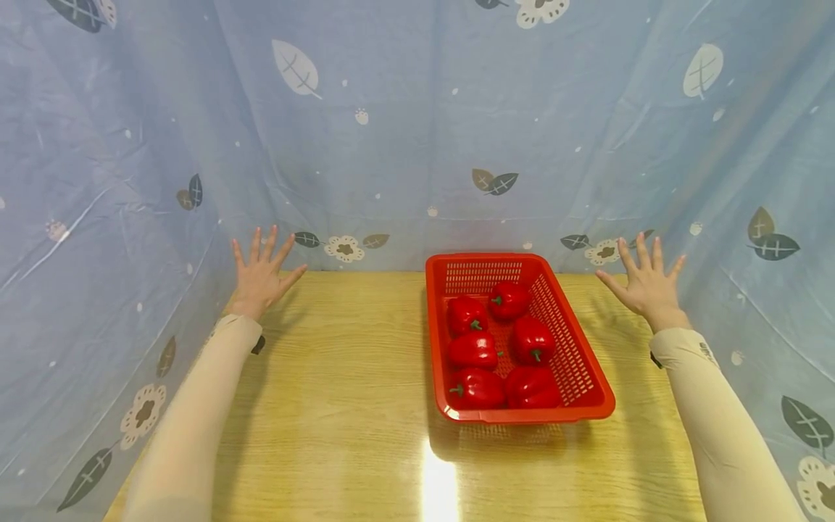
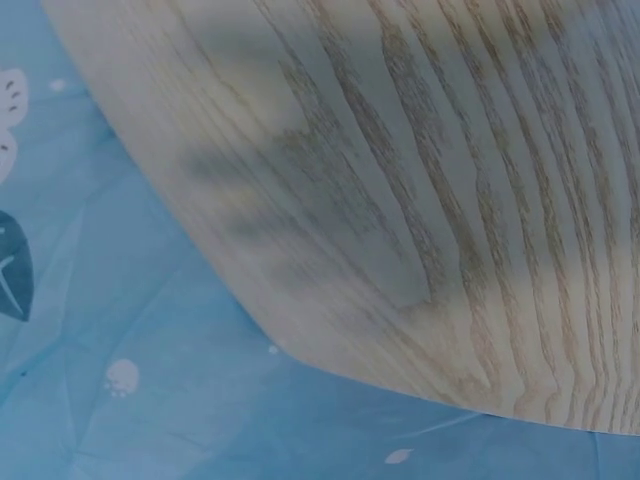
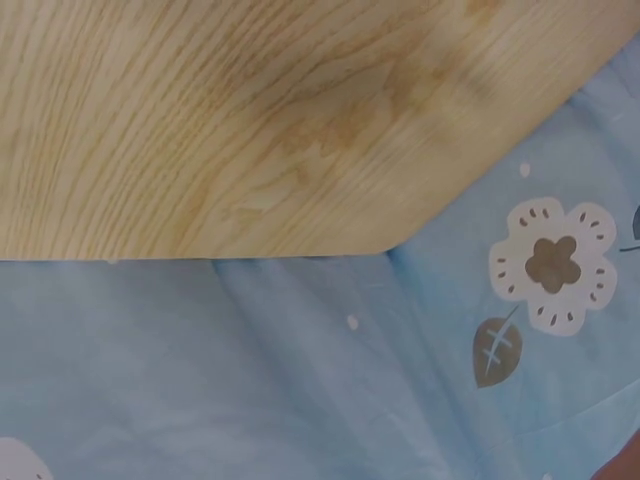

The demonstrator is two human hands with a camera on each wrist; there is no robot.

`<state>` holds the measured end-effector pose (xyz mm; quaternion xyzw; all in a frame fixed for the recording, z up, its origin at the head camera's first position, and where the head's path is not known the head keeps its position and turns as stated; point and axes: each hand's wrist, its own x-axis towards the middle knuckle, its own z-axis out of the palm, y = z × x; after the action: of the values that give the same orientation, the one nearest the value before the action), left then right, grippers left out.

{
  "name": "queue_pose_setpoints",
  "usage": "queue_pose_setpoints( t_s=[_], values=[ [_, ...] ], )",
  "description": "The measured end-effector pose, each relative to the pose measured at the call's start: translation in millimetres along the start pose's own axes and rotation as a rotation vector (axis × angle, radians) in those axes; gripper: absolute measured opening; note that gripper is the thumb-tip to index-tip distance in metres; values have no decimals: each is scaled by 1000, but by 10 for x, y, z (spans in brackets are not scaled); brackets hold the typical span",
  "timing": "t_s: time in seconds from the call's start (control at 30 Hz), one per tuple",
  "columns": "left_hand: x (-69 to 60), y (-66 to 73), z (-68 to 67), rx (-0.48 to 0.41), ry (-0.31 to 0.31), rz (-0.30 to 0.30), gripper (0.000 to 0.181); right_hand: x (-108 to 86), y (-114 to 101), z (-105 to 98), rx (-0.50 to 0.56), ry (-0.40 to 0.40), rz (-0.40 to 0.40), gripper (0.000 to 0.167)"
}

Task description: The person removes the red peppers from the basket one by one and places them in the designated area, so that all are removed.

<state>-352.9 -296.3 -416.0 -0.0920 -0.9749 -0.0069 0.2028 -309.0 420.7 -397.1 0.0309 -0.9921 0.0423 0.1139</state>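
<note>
In the head view my left hand [image 1: 258, 281] is spread with straight fingers near the table's far left corner, holding nothing. My right hand [image 1: 647, 288], also spread and bare, is near the far right corner, to the right of a red plastic basket [image 1: 590, 362]. Several red bell peppers lie in the basket, among them one pepper [image 1: 510, 300] at the back and another pepper [image 1: 478, 388] at the front left. Neither hand touches the basket. The left wrist view has no hand in it; a sliver of skin [image 3: 622, 462] shows at the right wrist view's lower right corner.
The basket stands right of centre on a wood-grain table [image 1: 339, 377]. A blue curtain [image 1: 391, 145] with leaf and flower prints hangs behind the table and along both sides. Shadows of the hand fall on the tabletop [image 2: 330, 200] in the left wrist view.
</note>
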Motion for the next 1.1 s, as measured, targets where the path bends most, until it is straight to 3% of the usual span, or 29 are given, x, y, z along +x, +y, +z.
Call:
queue_pose_setpoints(
  t_s=[0.63,1.1],
  values=[
    [-33,2,23,1,-33,-3,75,4,-4,21,10,-15,-15,80],
    [-15,98,64,22,-66,4,74,38,-86,58,23,-30,-48,79]
  ],
)
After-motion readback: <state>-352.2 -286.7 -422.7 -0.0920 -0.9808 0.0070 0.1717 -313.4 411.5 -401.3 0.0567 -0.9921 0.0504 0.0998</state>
